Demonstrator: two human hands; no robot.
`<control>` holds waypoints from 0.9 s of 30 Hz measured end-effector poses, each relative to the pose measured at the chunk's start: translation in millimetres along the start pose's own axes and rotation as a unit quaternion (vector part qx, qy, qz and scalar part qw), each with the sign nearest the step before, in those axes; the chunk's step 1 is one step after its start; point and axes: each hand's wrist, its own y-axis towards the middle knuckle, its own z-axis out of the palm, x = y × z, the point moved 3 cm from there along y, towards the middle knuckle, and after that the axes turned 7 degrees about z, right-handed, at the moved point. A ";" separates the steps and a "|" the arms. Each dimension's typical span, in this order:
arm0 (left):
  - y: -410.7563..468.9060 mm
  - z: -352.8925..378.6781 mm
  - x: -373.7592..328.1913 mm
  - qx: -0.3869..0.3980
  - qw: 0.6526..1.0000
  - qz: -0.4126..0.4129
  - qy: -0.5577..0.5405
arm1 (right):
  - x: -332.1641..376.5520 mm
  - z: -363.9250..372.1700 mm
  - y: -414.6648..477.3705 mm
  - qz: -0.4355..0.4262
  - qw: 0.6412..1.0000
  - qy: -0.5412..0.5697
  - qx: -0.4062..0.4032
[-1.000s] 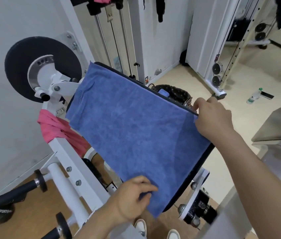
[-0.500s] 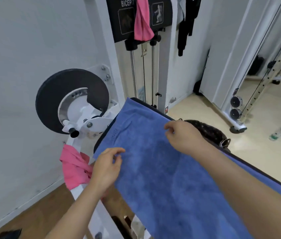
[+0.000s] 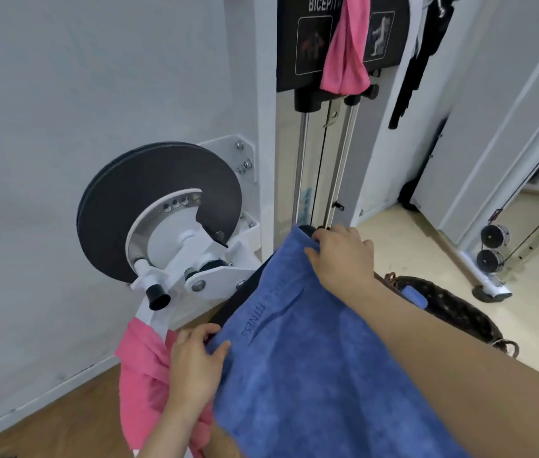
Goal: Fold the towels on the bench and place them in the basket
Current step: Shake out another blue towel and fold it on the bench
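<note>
Room: gym corner with a pale wall, a wood floor (image 3: 46, 411) at lower left and cream flooring to the right.
Machine: a white weight machine (image 3: 307, 44) with a black placard stands against the wall, and a black disc (image 3: 149, 200) is mounted on its side.
Bench: the black padded bench (image 3: 245, 302) slopes up toward the machine. Only a strip of the pad shows along the towel's left edge.
Blue towel: the blue towel (image 3: 311, 358) lies spread over the bench and covers most of it. Embossed lettering ending in "FITNESS" runs near its upper end.
Left hand: the left hand (image 3: 195, 361) grasps the left corner of the towel's upper end, thumb on top and fingers curled under the edge.
Right hand: the right hand (image 3: 344, 256) reaches across the towel. Its fingers curl over the other upper corner at the top of the bench, gripping it.
Basket: a dark woven basket (image 3: 453, 309) sits on the cream floor right of the bench, beyond the right forearm. A bit of blue cloth (image 3: 415, 296) shows inside.
Pink towels: one pink towel (image 3: 142, 375) drapes over the white frame just beside the left hand. A hanging pink towel (image 3: 347, 54) covers part of the placard.
</note>
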 end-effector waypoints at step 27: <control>3.9 27.4 -48.1 0.183 0.966 0.121 0.135 | -13.9 14.7 -36.2 -0.101 0.977 -0.175 0.062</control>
